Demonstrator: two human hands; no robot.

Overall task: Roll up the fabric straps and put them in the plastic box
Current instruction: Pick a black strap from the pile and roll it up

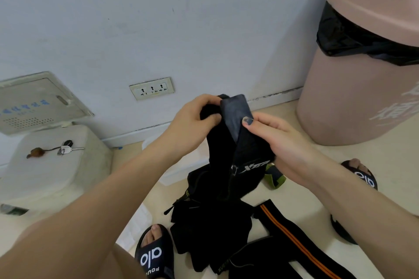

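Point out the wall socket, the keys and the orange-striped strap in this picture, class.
wall socket (pixel 152 88): head view, on the middle outlet of its plate.
keys (pixel 65 149): head view, on the white key head.
orange-striped strap (pixel 292 239): head view, on its orange stripes.

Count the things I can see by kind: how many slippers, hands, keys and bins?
Black slippers: 2, one on the left foot, one on the right.
Hands: 2, left hand and right hand, both holding the black strap.
Keys: 1 bunch.
Pink bins: 1.
Total: 6.
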